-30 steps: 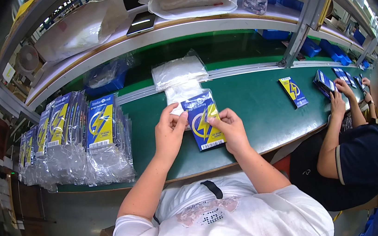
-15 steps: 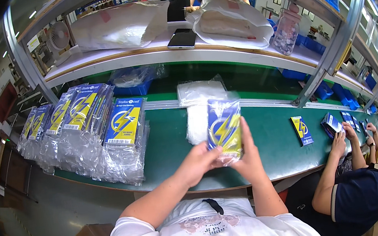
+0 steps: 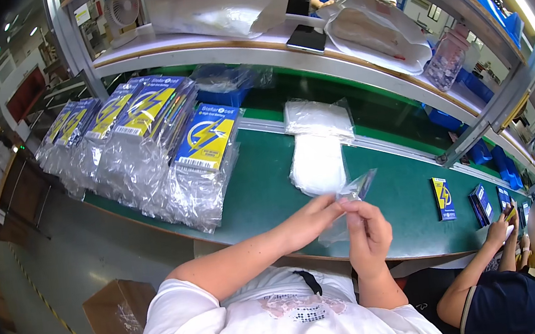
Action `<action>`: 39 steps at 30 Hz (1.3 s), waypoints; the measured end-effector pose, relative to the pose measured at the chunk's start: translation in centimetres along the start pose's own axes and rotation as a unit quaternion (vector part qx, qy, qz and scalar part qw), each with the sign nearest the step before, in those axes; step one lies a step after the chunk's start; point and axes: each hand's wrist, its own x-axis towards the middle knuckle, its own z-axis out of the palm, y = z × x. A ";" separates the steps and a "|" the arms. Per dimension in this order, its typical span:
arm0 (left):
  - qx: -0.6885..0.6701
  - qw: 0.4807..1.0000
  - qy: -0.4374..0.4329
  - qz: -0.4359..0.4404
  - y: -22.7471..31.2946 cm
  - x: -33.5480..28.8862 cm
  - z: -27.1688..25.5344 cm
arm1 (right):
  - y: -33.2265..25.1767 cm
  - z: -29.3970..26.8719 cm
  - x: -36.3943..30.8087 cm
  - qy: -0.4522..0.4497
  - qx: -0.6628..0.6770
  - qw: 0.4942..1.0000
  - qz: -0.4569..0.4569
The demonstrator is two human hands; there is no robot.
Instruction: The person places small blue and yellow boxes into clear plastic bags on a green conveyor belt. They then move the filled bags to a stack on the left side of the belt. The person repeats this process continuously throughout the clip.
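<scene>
My left hand (image 3: 316, 219) and my right hand (image 3: 368, 227) meet over the front edge of the green table. Both are closed on a clear plastic bag (image 3: 339, 231), whose loose part hangs below the fingers. A blue box (image 3: 367, 185) in the bag tilts away, so little of its front shows. Beyond my hands lies a pile of flat clear bags (image 3: 318, 164). To the left stand rows of bagged blue-and-yellow boxes (image 3: 206, 137), their loose plastic ends toward me.
A blue-and-yellow box (image 3: 443, 198) stands on the table at right, near a co-worker (image 3: 510, 271) handling similar boxes. A shelf (image 3: 254, 46) with wrapped bundles, a dark tablet (image 3: 307, 38) and a jar (image 3: 447, 61) spans the back. A carton (image 3: 119, 312) sits on the floor.
The bagged box in my hands has tipped from face-up to nearly edge-on, and my fingers have moved to the bag's loose end. The whole view has shifted, with the scene now farther right.
</scene>
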 end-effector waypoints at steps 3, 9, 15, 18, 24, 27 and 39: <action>-0.069 0.997 0.009 -0.016 1.7 -0.9 0.5 | 0.0 0.0 0.1 -0.004 0.054 0.998 0.008; -0.341 0.937 -0.067 -0.047 2.9 -2.3 0.6 | -0.5 -0.1 -0.1 -0.174 0.186 0.967 -0.021; 0.104 0.924 0.244 0.275 7.1 -4.6 -4.1 | 1.2 -0.5 -0.5 -0.192 0.275 0.939 0.082; 0.480 0.694 0.379 0.380 9.3 -5.3 -7.4 | 2.7 -1.3 -1.1 -0.156 0.233 0.948 0.149; 0.687 0.569 0.423 0.159 6.1 -5.6 -12.0 | 4.5 -1.7 -1.0 -0.124 0.171 0.952 0.219; 0.690 0.555 0.438 0.156 6.6 -5.3 -12.1 | 5.8 -2.8 -0.7 -0.076 0.108 0.964 0.231; 0.673 0.580 0.435 0.151 8.5 -4.8 -8.1 | 18.8 -17.2 3.9 0.093 -0.548 0.821 0.129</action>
